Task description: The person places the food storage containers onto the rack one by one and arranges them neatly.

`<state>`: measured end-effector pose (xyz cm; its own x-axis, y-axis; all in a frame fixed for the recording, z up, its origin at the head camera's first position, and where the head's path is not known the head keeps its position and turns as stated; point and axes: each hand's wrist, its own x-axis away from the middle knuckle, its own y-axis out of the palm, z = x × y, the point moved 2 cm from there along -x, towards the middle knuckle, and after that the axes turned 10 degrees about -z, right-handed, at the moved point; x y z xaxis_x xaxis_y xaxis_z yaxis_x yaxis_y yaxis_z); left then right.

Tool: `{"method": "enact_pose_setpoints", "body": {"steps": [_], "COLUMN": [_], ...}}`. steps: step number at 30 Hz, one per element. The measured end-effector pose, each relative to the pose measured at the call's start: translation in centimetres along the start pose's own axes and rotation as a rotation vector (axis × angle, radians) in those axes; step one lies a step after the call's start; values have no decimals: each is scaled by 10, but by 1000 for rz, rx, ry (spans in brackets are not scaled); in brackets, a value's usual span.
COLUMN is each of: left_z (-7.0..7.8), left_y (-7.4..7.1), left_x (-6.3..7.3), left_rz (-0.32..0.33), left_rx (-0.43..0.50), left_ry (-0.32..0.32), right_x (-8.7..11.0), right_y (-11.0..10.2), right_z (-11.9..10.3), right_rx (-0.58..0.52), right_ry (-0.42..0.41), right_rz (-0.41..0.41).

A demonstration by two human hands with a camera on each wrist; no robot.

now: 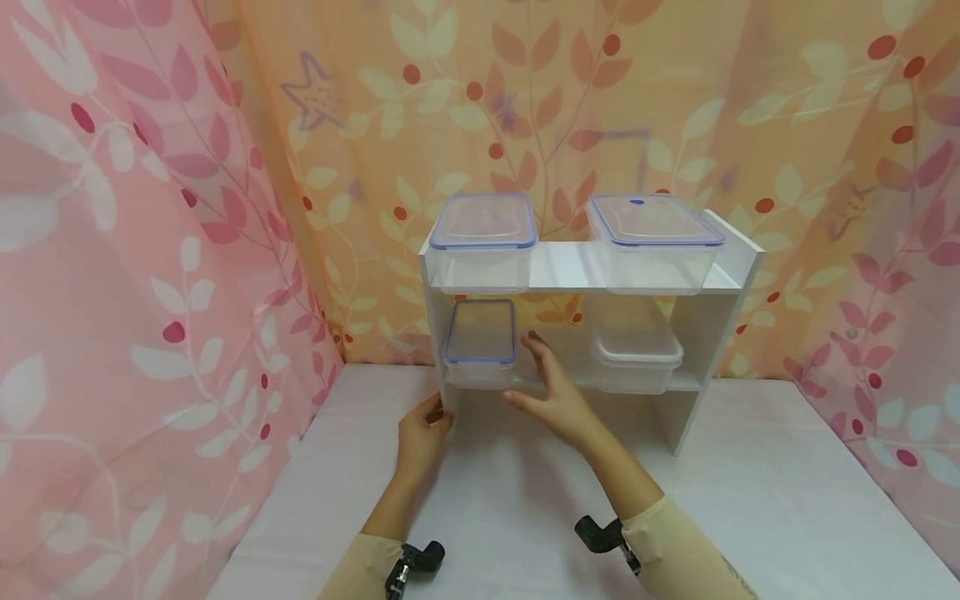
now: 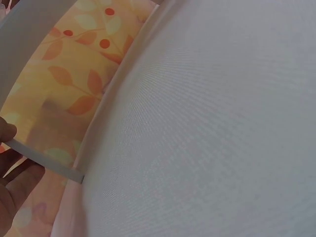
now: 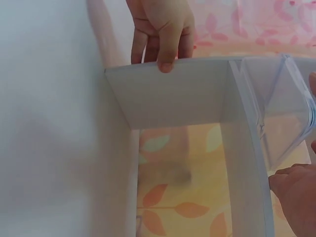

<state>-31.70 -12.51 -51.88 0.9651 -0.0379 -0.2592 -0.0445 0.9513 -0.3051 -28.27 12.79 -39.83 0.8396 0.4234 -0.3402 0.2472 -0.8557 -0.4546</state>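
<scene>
A white two-tier shelf (image 1: 555,265) stands on the table. My left hand (image 1: 422,437) pinches the front edge of its left side panel (image 3: 192,94), low down, with the thumb inside and the fingers outside. On the lower tier at left sits a small clear container (image 1: 482,337) with a blue-rimmed lid. Just right of it is my right hand (image 1: 557,396), fingers spread and extended, in front of the lower board (image 3: 249,148). In the right wrist view its thumb side appears close to that board's edge; whether it touches the container, I cannot tell.
Two larger blue-rimmed containers sit on the top tier, one left (image 1: 486,242) and one right (image 1: 656,242). A container with a whitish lid (image 1: 637,346) stands on the lower tier at right. Patterned curtains (image 1: 352,167) surround the white-covered table (image 1: 787,483).
</scene>
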Motion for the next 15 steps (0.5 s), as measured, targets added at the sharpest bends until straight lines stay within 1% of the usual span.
{"method": "enact_pose_setpoints", "body": {"steps": [4,9,13,15], "left_z": [-1,-3,-3,-3], "left_y": [1,1,1,1], "left_x": [-1,-1,-1,-1], "left_rz": [1,-2,-1,-10], "left_rx": [-12,-11,2,8], "left_ry": [-2,-3,-9,-1], "right_x": [9,20,28,33], "right_y": [1,4,4,4], "right_z": [-1,-2,-3,-4], "right_rx": [15,-16,-32,-31], "right_ry": [20,31,7,-11], "right_rz": [11,13,15,29]}}
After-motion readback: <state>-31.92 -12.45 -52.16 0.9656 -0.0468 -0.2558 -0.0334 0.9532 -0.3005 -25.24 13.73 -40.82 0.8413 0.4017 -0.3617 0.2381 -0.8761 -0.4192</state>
